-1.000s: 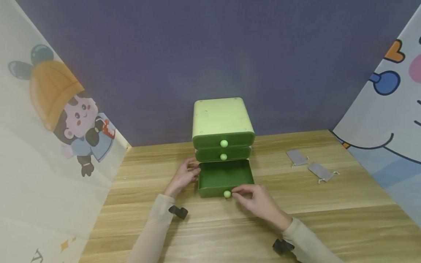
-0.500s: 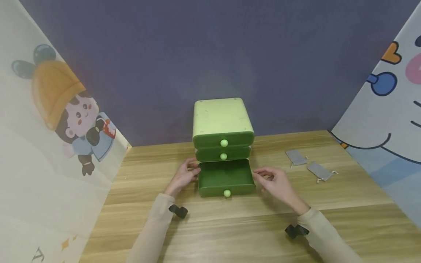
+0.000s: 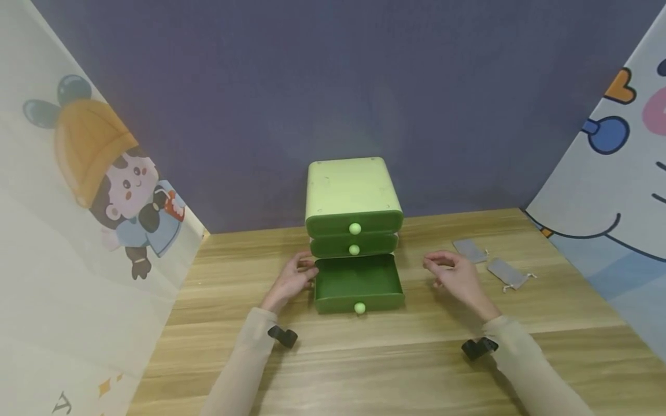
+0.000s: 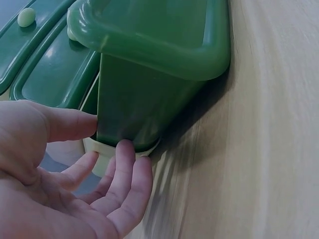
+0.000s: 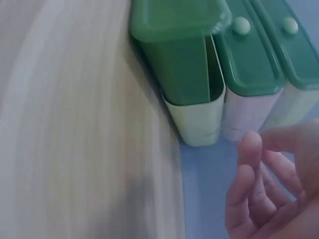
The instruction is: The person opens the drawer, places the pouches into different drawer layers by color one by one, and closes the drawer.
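Note:
A small three-drawer cabinet with a pale yellow-green casing and green fronts stands by the back wall. Its bottom drawer is pulled out and bare inside; the upper two are closed. My left hand is at the cabinet's left side. In the left wrist view its thumb meets the bottom drawer's side edge and its relaxed fingertips touch the casing's rim. To the right of the drawer hovers my right hand, thumb and index close together, holding nothing. Just beyond it lie two grey drawstring pouches.
A wood-grain table carries everything. Behind it rises a dark blue wall. Pale side panels with cartoon prints flank the table, one with a figure in an orange hat.
My right hand has left the bottom drawer's knob and moved right, past the drawer's side, toward the pouches. The left hand and the pulled-out drawer stay where they were.

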`<state>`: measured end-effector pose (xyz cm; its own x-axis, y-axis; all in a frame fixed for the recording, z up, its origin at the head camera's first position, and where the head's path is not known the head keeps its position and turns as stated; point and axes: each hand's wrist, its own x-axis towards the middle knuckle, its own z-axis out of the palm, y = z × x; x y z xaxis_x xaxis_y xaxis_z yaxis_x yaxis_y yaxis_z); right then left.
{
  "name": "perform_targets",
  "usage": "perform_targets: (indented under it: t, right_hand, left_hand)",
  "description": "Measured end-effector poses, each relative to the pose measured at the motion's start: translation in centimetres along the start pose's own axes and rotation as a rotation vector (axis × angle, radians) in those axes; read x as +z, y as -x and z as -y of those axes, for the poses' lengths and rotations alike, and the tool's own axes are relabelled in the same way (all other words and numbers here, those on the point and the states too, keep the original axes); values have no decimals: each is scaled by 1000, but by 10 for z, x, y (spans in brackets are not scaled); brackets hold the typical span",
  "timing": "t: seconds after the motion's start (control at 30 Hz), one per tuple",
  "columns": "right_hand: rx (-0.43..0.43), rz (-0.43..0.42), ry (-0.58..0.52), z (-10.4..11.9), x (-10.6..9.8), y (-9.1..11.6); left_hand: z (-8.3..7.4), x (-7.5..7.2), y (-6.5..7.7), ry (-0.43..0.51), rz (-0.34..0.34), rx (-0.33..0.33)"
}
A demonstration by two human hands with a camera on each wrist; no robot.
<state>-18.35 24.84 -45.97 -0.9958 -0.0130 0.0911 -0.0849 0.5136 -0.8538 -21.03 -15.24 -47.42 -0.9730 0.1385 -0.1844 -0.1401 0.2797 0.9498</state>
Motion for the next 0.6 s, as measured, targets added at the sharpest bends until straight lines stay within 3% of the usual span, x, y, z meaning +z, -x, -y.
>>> perform_targets:
  t: [0.6]
  right_hand:
    - [-12,-49,106,-24,-26,-25]
  left_hand:
    - [6,-2,-4,24,7,17]
